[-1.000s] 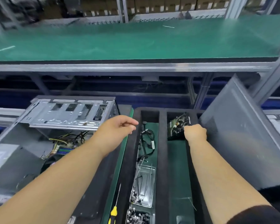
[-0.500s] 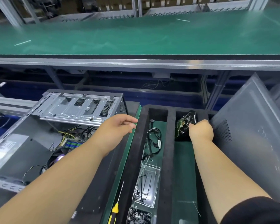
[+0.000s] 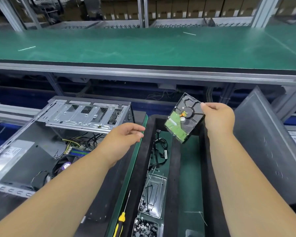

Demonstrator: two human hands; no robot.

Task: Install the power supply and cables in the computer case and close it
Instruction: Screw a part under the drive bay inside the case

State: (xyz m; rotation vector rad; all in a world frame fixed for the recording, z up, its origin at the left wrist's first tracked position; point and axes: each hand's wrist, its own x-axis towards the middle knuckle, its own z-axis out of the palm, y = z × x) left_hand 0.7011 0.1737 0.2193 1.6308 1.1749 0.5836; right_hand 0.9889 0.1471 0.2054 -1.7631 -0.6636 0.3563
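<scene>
No brand or writing can be read: the white label on the power supply (image 3: 10,152) inside the open computer case (image 3: 46,142), at 9 o'clock, is too blurred, as is the small tag on the black cables (image 3: 159,147) lying in the foam tray (image 3: 173,168) at centre. The right hand (image 3: 218,119), at 2 o'clock, pinches a hard drive (image 3: 184,118) by its upper edge, thumb on the facing side, the other fingers hidden behind it; the drive hangs tilted above the tray's right compartment, its green circuit board facing the camera. The left hand (image 3: 122,137) hovers over the case's right wall, fingers loosely curled and holding nothing. The case's near corner is cut off at the left edge. A yellow-handled screwdriver (image 3: 121,218) lies at 6 o'clock just left of the tray, its handle partly out of view. Clear boxes of screws (image 3: 151,199) sit in the tray's left compartment. A grey side panel (image 3: 270,147) leans at 3 o'clock. A green conveyor belt (image 3: 143,47) runs across at 12 o'clock.
</scene>
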